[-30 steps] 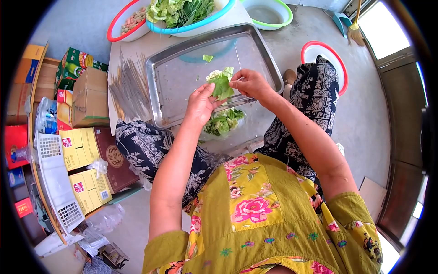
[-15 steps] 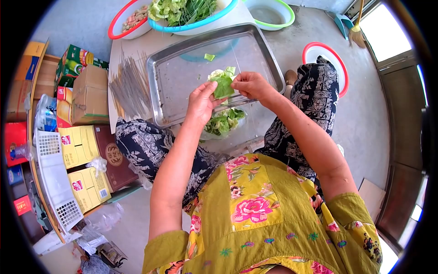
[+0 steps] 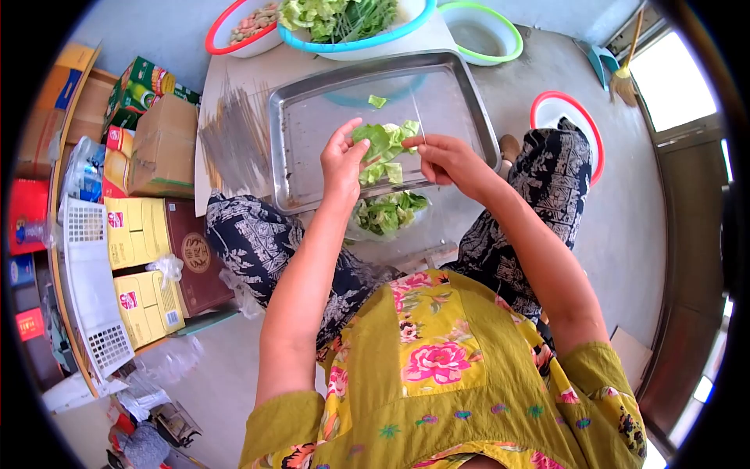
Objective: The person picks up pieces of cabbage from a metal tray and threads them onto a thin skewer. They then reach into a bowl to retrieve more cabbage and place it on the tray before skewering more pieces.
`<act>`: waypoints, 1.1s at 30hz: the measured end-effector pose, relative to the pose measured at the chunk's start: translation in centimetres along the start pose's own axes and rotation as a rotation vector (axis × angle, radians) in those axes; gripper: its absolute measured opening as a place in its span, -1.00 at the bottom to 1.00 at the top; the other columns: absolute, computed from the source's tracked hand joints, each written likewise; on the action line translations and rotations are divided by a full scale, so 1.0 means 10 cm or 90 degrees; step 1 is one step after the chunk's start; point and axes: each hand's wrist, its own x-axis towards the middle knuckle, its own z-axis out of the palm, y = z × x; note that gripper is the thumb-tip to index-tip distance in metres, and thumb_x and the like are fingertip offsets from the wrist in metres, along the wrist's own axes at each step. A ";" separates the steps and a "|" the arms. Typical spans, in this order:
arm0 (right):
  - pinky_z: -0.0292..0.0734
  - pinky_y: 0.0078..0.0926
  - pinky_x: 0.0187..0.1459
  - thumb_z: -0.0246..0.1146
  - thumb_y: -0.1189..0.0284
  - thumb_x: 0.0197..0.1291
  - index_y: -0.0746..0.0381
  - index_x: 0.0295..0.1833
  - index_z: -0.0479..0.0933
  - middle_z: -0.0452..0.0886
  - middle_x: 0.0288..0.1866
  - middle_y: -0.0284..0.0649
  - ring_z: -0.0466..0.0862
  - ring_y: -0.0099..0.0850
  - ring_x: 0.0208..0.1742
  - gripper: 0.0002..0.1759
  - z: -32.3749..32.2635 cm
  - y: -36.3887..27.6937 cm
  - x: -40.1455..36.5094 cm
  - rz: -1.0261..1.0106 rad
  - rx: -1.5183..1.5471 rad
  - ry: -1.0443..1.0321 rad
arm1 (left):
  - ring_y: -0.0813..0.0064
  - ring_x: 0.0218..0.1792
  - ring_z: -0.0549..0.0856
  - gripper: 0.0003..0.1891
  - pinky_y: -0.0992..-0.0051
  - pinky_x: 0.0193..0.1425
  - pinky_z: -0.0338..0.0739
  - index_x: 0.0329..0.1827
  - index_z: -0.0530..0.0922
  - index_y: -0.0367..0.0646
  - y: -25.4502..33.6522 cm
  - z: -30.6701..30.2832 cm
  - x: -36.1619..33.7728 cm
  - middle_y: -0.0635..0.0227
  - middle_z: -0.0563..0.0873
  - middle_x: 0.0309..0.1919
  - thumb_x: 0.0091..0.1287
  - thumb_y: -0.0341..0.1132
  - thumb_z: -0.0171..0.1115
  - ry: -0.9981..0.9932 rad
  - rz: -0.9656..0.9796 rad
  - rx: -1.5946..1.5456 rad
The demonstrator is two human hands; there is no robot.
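Observation:
Over the metal tray [image 3: 279,168], my left hand [image 3: 342,162] holds a piece of green lettuce [image 3: 373,141] between thumb and fingers. My right hand [image 3: 453,162] is closed in a pinch at the right of the leaves, on a thin skewer that is hard to make out. More leaf pieces hang just below the held lettuce. A small leaf scrap [image 3: 377,102] lies in the tray. Between my knees, a clear bag of torn lettuce [image 3: 388,213] sits under the tray's near edge.
Thin skewers [image 3: 237,141] lie left of the tray. Behind it stand a blue-rimmed basin of greens [image 3: 351,51], a red-rimmed basin [image 3: 226,45] and a green-rimmed basin [image 3: 512,48]. Another red-rimmed basin [image 3: 598,148] is on the floor at right. Cardboard boxes [image 3: 164,144] are stacked at left.
The leaf has turned in my left hand, whose fingers are more spread. More leaf pieces show between my hands. The whole view has shifted slightly.

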 end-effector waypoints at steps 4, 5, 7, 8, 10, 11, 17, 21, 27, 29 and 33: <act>0.06 -0.74 -0.63 0.04 0.37 0.37 0.19 0.35 0.27 0.33 -0.66 -0.45 0.25 -0.71 -0.65 -0.53 0.17 -0.12 -0.21 0.060 -0.046 -0.095 | 0.50 -0.14 0.64 -0.63 0.48 -0.11 0.65 0.15 0.44 -0.23 0.07 -0.12 0.08 0.27 0.60 -0.08 0.27 -0.60 0.09 0.036 -0.007 -0.009; 0.06 -0.74 -0.63 0.04 0.37 0.37 0.19 0.35 0.27 0.33 -0.66 -0.45 0.25 -0.71 -0.65 -0.53 0.17 -0.12 -0.22 0.060 -0.048 -0.100 | 0.51 -0.14 0.64 -0.65 0.49 -0.11 0.64 0.13 0.46 -0.24 0.08 -0.14 0.09 0.28 0.61 -0.08 0.27 -0.60 0.09 0.048 0.001 -0.007; 0.07 -0.72 -0.63 0.03 0.40 0.34 0.23 0.33 0.27 0.36 -0.64 -0.43 0.27 -0.71 -0.64 -0.54 0.16 -0.11 -0.23 0.076 -0.026 -0.150 | 0.52 -0.14 0.64 -0.64 0.50 -0.10 0.62 0.14 0.46 -0.22 0.10 -0.17 0.10 0.30 0.61 -0.08 0.26 -0.61 0.11 0.062 0.011 -0.003; 0.06 -0.72 -0.64 0.02 0.42 0.34 0.22 0.32 0.28 0.36 -0.65 -0.42 0.27 -0.70 -0.65 -0.55 0.15 -0.10 -0.21 0.076 -0.022 -0.153 | 0.53 -0.14 0.64 -0.62 0.51 -0.10 0.60 0.14 0.46 -0.21 0.10 -0.18 0.11 0.31 0.61 -0.08 0.24 -0.61 0.12 0.071 0.018 0.002; 0.06 -0.72 -0.64 0.01 0.42 0.34 0.21 0.32 0.29 0.37 -0.65 -0.41 0.27 -0.70 -0.65 -0.56 0.15 -0.10 -0.20 0.077 -0.019 -0.157 | 0.54 -0.13 0.63 -0.61 0.52 -0.10 0.58 0.14 0.46 -0.21 0.09 -0.21 0.12 0.32 0.62 -0.09 0.23 -0.62 0.13 0.076 0.024 -0.001; 0.06 -0.72 -0.64 0.01 0.43 0.33 0.21 0.32 0.29 0.37 -0.64 -0.41 0.27 -0.70 -0.65 -0.56 0.14 -0.10 -0.20 0.077 -0.014 -0.158 | 0.55 -0.13 0.63 -0.60 0.52 -0.10 0.56 0.14 0.46 -0.21 0.08 -0.21 0.12 0.33 0.62 -0.09 0.22 -0.62 0.14 0.078 0.028 -0.003; 0.08 -0.71 -0.64 0.00 0.45 0.33 0.20 0.32 0.29 0.39 -0.64 -0.39 0.27 -0.68 -0.65 -0.56 0.14 -0.06 -0.18 0.095 -0.023 -0.161 | 0.57 -0.12 0.61 -0.57 0.57 -0.05 0.51 0.15 0.46 -0.22 0.07 -0.16 0.12 0.35 0.63 -0.13 0.19 -0.65 0.16 0.078 0.061 -0.016; 0.08 -0.70 -0.64 -0.01 0.46 0.33 0.21 0.31 0.29 0.39 -0.64 -0.39 0.28 -0.68 -0.65 -0.56 0.16 -0.06 -0.17 0.098 -0.030 -0.157 | 0.59 -0.13 0.61 -0.57 0.61 -0.04 0.48 0.14 0.46 -0.24 0.08 -0.11 0.10 0.35 0.63 -0.14 0.18 -0.67 0.16 0.063 0.073 -0.034; 0.08 -0.74 -0.66 0.02 0.46 0.33 0.20 0.33 0.28 0.36 -0.66 -0.41 0.28 -0.71 -0.66 -0.55 0.16 -0.06 -0.16 0.099 -0.047 -0.153 | 0.60 -0.14 0.60 -0.57 0.63 -0.04 0.48 0.14 0.46 -0.26 0.10 -0.07 0.06 0.34 0.63 -0.15 0.17 -0.68 0.15 0.060 0.078 -0.038; 0.08 -0.74 -0.66 0.02 0.46 0.33 0.20 0.33 0.28 0.36 -0.66 -0.41 0.28 -0.71 -0.66 -0.55 0.17 -0.06 -0.16 0.099 -0.047 -0.147 | 0.60 -0.14 0.60 -0.57 0.62 -0.03 0.48 0.13 0.46 -0.27 0.11 -0.07 0.05 0.34 0.63 -0.15 0.17 -0.68 0.15 0.067 0.085 -0.036; 0.09 -0.74 -0.66 0.02 0.46 0.33 0.21 0.33 0.28 0.37 -0.66 -0.41 0.28 -0.71 -0.66 -0.55 0.17 -0.05 -0.16 0.100 -0.048 -0.146 | 0.59 -0.14 0.60 -0.58 0.62 -0.03 0.49 0.12 0.47 -0.27 0.10 -0.07 0.05 0.33 0.63 -0.14 0.17 -0.69 0.14 0.070 0.090 -0.043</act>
